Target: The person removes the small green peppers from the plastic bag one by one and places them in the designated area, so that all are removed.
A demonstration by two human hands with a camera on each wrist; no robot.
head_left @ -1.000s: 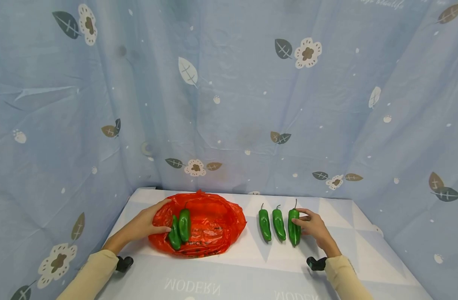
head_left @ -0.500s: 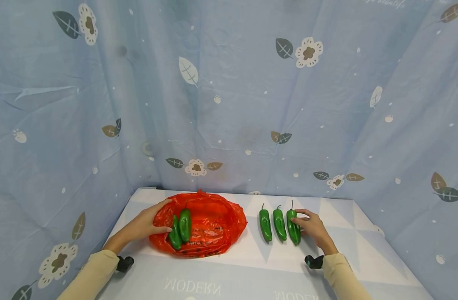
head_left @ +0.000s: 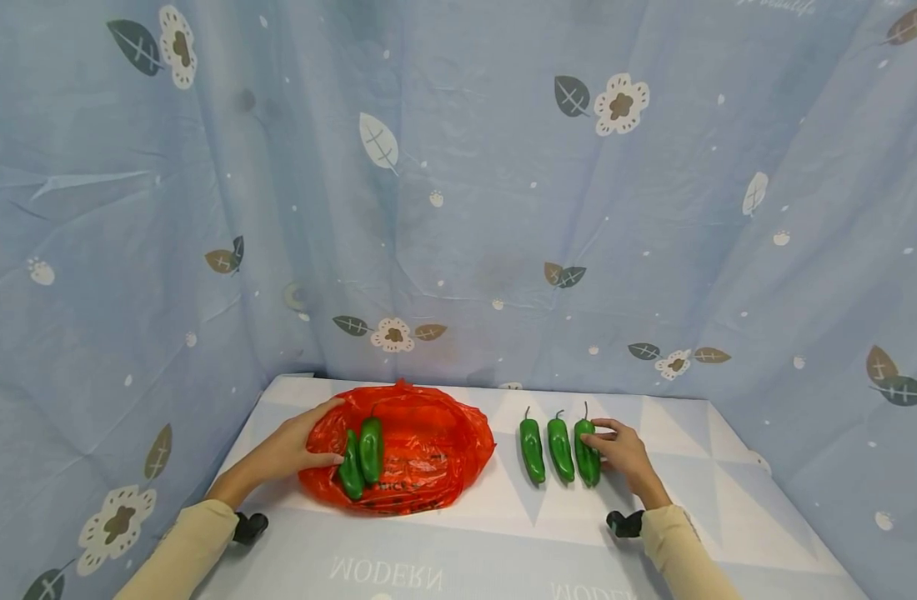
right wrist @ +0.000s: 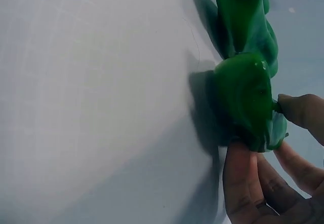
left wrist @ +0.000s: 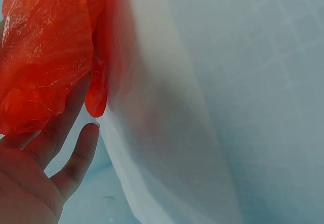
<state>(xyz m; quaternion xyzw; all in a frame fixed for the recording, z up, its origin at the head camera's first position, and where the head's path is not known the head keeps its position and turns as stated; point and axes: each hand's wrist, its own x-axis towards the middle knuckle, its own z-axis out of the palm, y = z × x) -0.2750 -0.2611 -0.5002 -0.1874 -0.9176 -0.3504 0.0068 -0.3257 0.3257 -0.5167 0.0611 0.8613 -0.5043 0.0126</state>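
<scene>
A red plastic bag [head_left: 436, 429] lies spread on the table with its mouth toward the head camera. My left hand [head_left: 297, 446] grips its left edge, thumb inside and fingers outside; the left wrist view shows the fingers behind the red film [left wrist: 45, 51]. Two green peppers [head_left: 370, 450] rest in the bag near that thumb. My right hand [head_left: 627, 457] pinches the rightmost green pepper [head_left: 588, 467] of a row of three. In the right wrist view the thumb is on one side of this pepper [right wrist: 243, 95], fingers on the other.
The other two peppers in the row, the middle one [head_left: 559, 452] and the left one [head_left: 532, 454], lie side by side right of the bag. A pale patterned cloth [head_left: 503, 550] covers the table. Blue floral curtains [head_left: 473, 208] stand behind and beside it.
My right hand has shifted slightly left with the rightmost pepper, which now lies closer to the middle one. My left hand and the bag look the same.
</scene>
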